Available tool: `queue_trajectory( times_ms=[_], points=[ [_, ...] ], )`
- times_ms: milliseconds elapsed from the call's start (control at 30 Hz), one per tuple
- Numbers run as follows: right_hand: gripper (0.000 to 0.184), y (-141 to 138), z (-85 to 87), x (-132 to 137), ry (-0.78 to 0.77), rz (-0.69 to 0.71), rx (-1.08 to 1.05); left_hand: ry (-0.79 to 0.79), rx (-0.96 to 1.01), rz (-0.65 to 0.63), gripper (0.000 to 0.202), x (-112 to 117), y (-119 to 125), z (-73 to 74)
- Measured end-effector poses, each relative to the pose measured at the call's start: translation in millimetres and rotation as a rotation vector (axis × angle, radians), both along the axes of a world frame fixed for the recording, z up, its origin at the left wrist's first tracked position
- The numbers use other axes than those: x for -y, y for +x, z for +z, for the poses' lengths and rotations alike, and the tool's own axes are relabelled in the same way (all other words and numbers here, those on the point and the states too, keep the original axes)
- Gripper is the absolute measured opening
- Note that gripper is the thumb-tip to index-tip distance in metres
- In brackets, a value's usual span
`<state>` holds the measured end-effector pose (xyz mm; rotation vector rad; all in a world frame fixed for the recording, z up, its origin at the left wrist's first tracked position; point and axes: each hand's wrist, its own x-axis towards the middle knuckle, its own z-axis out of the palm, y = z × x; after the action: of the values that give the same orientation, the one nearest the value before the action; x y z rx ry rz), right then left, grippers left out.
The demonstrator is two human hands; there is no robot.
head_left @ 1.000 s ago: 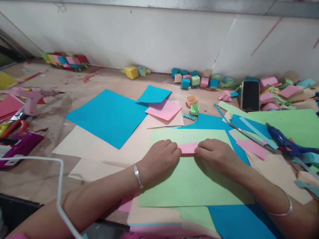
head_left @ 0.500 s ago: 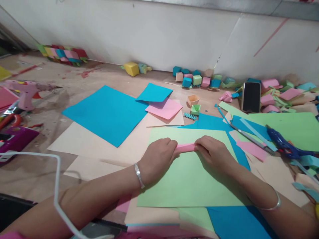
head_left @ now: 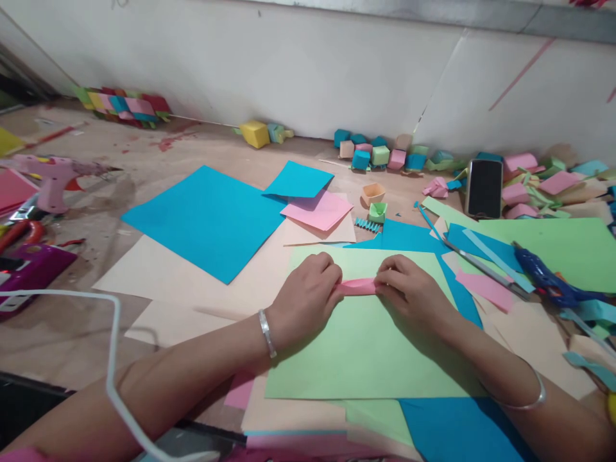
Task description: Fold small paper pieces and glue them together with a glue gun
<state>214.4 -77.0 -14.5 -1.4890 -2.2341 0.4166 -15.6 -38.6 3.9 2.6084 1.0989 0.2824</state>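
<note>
The brown surface [head_left: 202, 151] in front of you meets a white wall along its far edge. Near the middle of its near edge lies your light green sheet [head_left: 366, 359], on top of other coloured paper. Left of the green sheet's far left corner, a large blue sheet [head_left: 206, 224] lies turned cornerwise over beige paper [head_left: 149, 263]. A heap of folded paper pieces [head_left: 558, 186] sits by the surface's far edge, toward the right.

A pink glue gun [head_left: 55, 179] lies toward the surface's left side; a dark blue glue gun [head_left: 548, 276] lies toward its right. Your left hand [head_left: 310, 289] and right hand [head_left: 416, 289] are apart, each pinching one end of the folded pink strip between them. A phone [head_left: 484, 187] rests beside the heap. A smaller blue piece [head_left: 301, 179] overlaps the far edge of a pink square [head_left: 320, 210].

Your pink strip [head_left: 357, 287] is over the green sheet, nearer its far edge than its near one; you cannot tell whether it touches. Beyond that far edge stand an orange open box [head_left: 373, 193] and a green one [head_left: 378, 212], with a zigzag blue strip [head_left: 367, 224] just beside the green.
</note>
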Motion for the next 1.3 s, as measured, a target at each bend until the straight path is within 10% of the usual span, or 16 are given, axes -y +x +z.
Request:
queue_trajectory(
  times_ms=[233,667,1100,1300],
  points=[
    [0.012,1,-1.6,0,0.13,0.068,0.082,0.096,0.007,-0.159,0.02,1,0,-6.1],
    [0.018,-2,2.6,3,0.346,0.031,0.017,0.033,0.083,-0.062,0.029,0,-1,-4.9],
    [0.022,-3,-6.0,9,0.459,-0.064,0.146,0.406,0.235,-0.133,0.02,-3,-5,-14.4],
    [0.017,2,-1.1,7,0.277,-0.046,-0.016,0.158,0.351,0.017,0.014,-4,-4,-10.5]
  ],
)
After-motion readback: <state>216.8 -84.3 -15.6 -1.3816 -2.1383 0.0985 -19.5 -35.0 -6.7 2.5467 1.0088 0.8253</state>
